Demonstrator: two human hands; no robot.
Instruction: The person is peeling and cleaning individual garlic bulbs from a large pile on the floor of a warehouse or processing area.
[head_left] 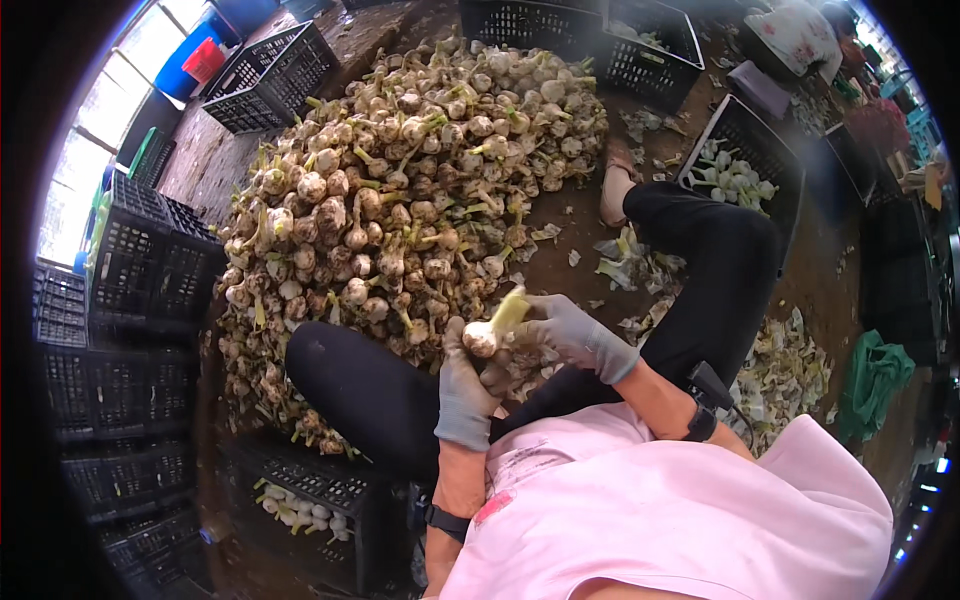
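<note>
My left hand (466, 385), in a grey work glove, holds a garlic bulb (480, 341) with its root end toward the pile. A pale green stalk (511, 310) sticks up from the bulb. My right hand (577, 335), gloved alike, has its fingers closed at the stalk; their tips are partly hidden and slightly blurred. Both hands are above the ground between my legs. Just beyond them lies a large heap of unpeeled garlic (420, 190), with dirty skins and short stalks.
Stacked black crates (150, 260) stand at the left. Cleaned white garlic lies in a crate (790, 165) at the right and another crate (300, 485) at lower left. Peeled skins (790, 370) litter the floor, near a green bag (872, 385). Another person (795, 40) is at upper right.
</note>
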